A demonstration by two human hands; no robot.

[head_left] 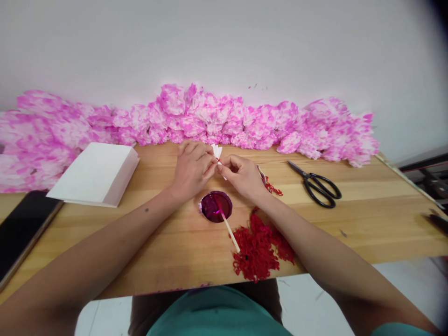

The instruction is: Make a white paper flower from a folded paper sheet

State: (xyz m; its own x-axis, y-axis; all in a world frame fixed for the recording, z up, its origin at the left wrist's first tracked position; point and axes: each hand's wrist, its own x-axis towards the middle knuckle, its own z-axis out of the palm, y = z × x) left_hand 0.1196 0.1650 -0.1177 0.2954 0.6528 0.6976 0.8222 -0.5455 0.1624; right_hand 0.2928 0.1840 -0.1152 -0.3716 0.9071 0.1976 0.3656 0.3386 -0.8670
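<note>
Between my two hands is a narrow bundle of folded white paper (217, 150), with a red yarn tie around its middle. My left hand (194, 165) has its fingers bent and closed on the paper's left side. On the other side, my right hand (243, 175) pinches at the red tie, thumb against finger. Just below the hands lies a small round dish (210, 207) of dark magenta liquid. A thin stick (230, 231) rests in it, its pale end toward a heap of red yarn (257, 249) under my right forearm.
Pink and white paper flowers (210, 116) line the wall. At left are a stack of white paper (94, 170) and a dark phone (26, 231). Black-handled scissors (317, 186) lie at right. Some red yarn strands (273, 188) sit beside my right wrist on the wooden table (150, 252).
</note>
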